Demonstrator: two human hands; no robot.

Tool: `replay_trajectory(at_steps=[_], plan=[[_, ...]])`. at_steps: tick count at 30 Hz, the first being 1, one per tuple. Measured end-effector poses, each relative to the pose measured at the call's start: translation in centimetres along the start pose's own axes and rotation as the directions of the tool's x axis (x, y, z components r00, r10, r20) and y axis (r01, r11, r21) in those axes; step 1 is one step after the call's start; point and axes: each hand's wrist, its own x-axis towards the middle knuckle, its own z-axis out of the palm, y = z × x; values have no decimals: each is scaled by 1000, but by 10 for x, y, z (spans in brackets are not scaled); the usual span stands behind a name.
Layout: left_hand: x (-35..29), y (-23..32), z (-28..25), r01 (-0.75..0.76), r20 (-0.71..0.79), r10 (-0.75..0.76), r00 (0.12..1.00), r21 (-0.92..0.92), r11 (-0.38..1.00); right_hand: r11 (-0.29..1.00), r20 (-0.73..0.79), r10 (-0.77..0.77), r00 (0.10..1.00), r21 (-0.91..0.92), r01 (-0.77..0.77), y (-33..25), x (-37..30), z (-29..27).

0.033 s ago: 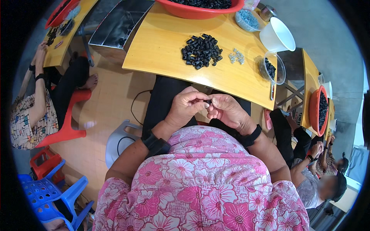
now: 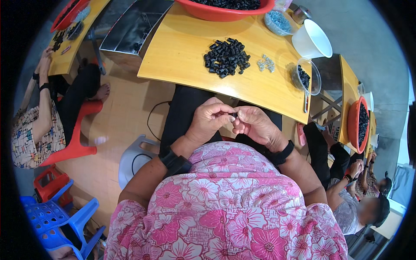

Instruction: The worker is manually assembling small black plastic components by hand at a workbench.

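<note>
Over my lap, just in front of the table's near edge, my left hand (image 2: 211, 120) and my right hand (image 2: 258, 124) meet fingertip to fingertip. Both pinch a small black part (image 2: 234, 115), mostly covered by the fingers, so its exact shape is hidden. Beyond them on the yellow wooden table (image 2: 173, 60) lies a heap of short black tube-like pieces (image 2: 226, 57). To the right of the heap is a little pile of small clear or silvery pieces (image 2: 266, 63). A clear round tub (image 2: 315, 78) with black bits stands near the right edge.
Farther back are a red basin (image 2: 216, 14) of black pieces, a bowl of clear pieces (image 2: 277, 23) and a white tub (image 2: 311, 40). An open black-lined box (image 2: 134, 30) adjoins the table's left side. A grey stool (image 2: 134, 160) and blue chair (image 2: 56, 221) stand left. People sit at both sides.
</note>
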Motion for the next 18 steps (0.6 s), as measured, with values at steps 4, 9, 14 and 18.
replay_trajectory(at_steps=[4,9,14,18], plan=[[-1,-3,-2,-4,-16,4,1000,32,999,1000,3,10,1000,25,-10,1,1,4],[-1,-3,-2,23,-30,-23,999,-12,1000,999,10,22,1000,36,-23,5,6,-4],[-2,-3,-3,7,-43,-5,999,50,999,999,-1,35,999,-6,-35,2,5,-1],[-3,-5,-1,-16,-50,18,999,36,999,999,12,26,1000,-19,-26,3,5,-2]])
